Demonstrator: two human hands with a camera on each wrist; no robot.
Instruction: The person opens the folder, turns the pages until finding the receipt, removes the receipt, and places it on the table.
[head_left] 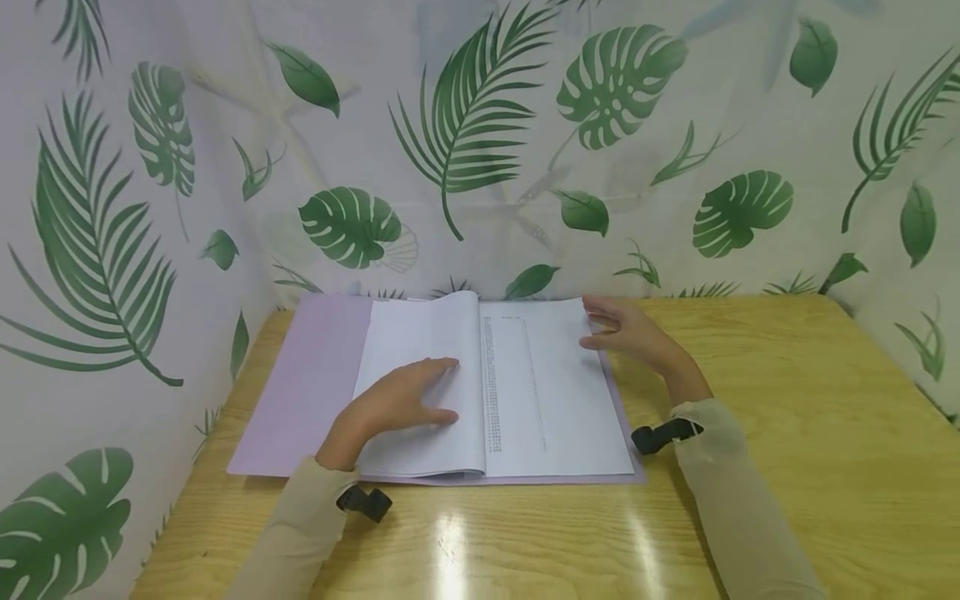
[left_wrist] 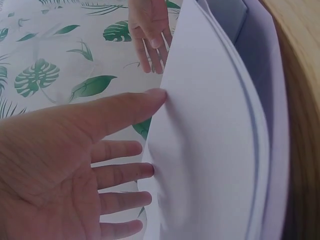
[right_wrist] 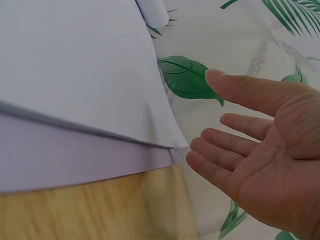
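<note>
A lilac folder [head_left: 311, 383] lies opened flat on the table, with a stack of white paper sheets inside. The turned sheets [head_left: 423, 325] on the left bulge up near the middle. On the right, the top sheet [head_left: 577, 400] carries a narrow column of small print, too fine to read. My left hand [head_left: 401, 396] is over the left sheets, thumb and fingers spread apart; in the left wrist view its thumb tip meets the paper [left_wrist: 210, 125]. My right hand [right_wrist: 270, 160] is by the right sheet's upper right corner, fingers loosely extended, nothing held.
The wooden table [head_left: 787, 400] extends to the right of the folder and in front of it. Behind and to the left hangs a white cloth [head_left: 495, 258] printed with green leaves, close to the folder's far edge. Black wrist devices [head_left: 365, 502] sit at both cuffs.
</note>
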